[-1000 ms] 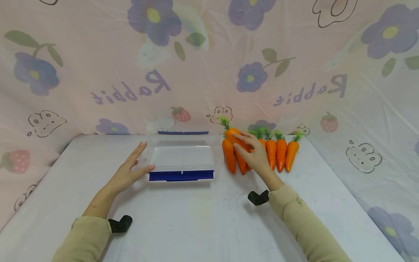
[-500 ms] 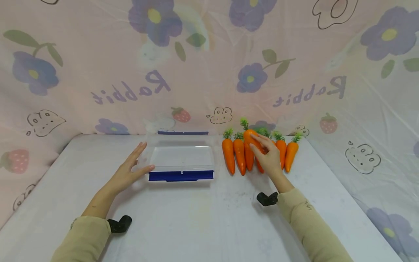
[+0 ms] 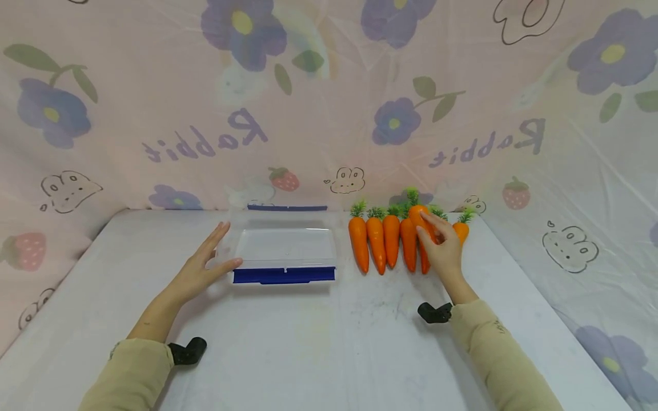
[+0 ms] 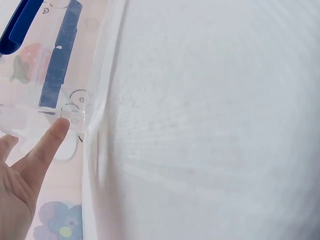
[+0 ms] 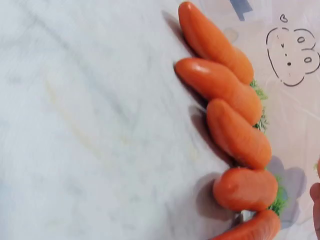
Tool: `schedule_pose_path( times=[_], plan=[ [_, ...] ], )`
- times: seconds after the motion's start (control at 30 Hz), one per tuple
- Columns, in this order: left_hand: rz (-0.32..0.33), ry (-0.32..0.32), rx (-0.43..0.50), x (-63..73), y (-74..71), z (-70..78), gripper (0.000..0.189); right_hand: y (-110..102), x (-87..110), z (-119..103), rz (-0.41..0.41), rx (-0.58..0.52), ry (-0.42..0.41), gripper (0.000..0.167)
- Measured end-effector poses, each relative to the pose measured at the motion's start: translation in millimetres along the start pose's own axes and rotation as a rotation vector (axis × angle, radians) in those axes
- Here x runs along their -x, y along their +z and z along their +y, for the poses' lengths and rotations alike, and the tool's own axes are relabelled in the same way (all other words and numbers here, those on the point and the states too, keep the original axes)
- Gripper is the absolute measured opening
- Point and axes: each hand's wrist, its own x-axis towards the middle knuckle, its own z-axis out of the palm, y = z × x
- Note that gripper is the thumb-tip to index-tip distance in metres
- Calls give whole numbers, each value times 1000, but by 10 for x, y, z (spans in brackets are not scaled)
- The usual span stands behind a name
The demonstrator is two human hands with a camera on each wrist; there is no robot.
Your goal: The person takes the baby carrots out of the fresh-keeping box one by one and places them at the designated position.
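In the head view my right hand point(image 3: 443, 245) pinches a plastic-looking carrot point(image 3: 418, 213) by its thick end, raised over the right part of a row of carrots point(image 3: 377, 242). Its green tuft points away from me, and its lower part overlaps another carrot. To the left stands a clear plastic box point(image 3: 285, 264) with blue flaps point(image 3: 284, 275) front and back. My left hand point(image 3: 197, 271) has thumb and fingers spread, fingertips right at the box's left side. In the left wrist view the thumb and a finger reach toward the clear box point(image 4: 30, 115).
The right wrist view shows several carrots point(image 5: 237, 132) lying side by side on the white tabletop point(image 5: 100, 125). The last carrot point(image 3: 461, 231) sits to the right of my hand. A printed cloth point(image 3: 319, 97) hangs right behind the table.
My right hand has moved to the right along the row, carrying the carrot and uncovering the carrots on the left. My left hand and the box have stayed in place.
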Motion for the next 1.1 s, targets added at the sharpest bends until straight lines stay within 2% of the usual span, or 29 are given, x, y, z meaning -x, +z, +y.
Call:
schedule_pose_path(
  times=[0.17,0.43,0.63,0.93,1.1],
  plan=[
    [1,8,3,-3,-1,-14,83,-66,2,55,84,57,39,36],
    [1,3,6,1,-3,-4,83,-156,-22,196,165,96,79,36],
    [-2,-9,5,3,-7,-4,83,-228,-11,275,226,133,162,38],
    [0,-5,12,-1,0,-16,83,-323,-4,327,248,143,324,41],
    [-3,-8,12,-1,1,-17,83,-370,-10,390,259,149,354,44]
  ],
)
